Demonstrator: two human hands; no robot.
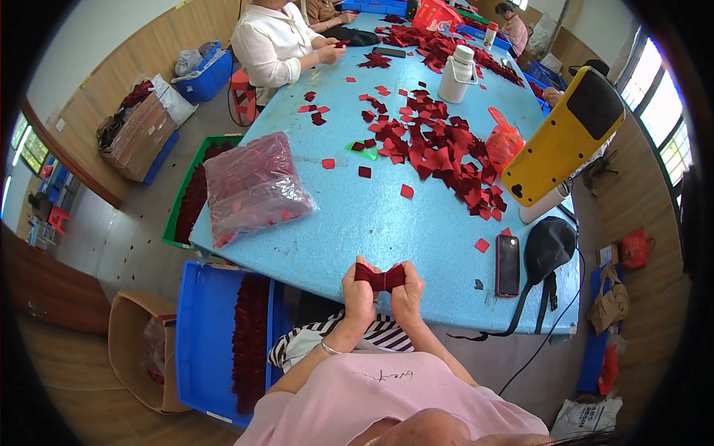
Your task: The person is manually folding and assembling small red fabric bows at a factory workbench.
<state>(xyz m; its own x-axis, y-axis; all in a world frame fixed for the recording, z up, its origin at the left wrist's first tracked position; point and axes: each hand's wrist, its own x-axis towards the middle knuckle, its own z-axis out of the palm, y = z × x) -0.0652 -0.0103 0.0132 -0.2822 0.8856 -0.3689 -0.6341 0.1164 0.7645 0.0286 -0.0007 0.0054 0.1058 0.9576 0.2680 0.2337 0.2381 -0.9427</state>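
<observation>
A dark red velvet bow (381, 279), pinched narrow at its middle, is held just over the near edge of the blue table (327, 223). My left hand (358, 300) is closed on its left end, and my right hand (407, 300) grips the right end. Both thumbs press against the fabric. Ahead of my hands lies a heap of small red fabric squares (439, 149), with single squares scattered around it. A clear plastic bag (260, 189) filled with dark red pieces rests on the table to the left.
To the right are a phone (507, 265), a black cap (550, 249) and a yellow device on a stand (565, 137). A white bottle (457, 74) stands farther back. Blue bins (201, 334) and a cardboard box (134, 349) flank my left. A co-worker (271, 44) works at the far left.
</observation>
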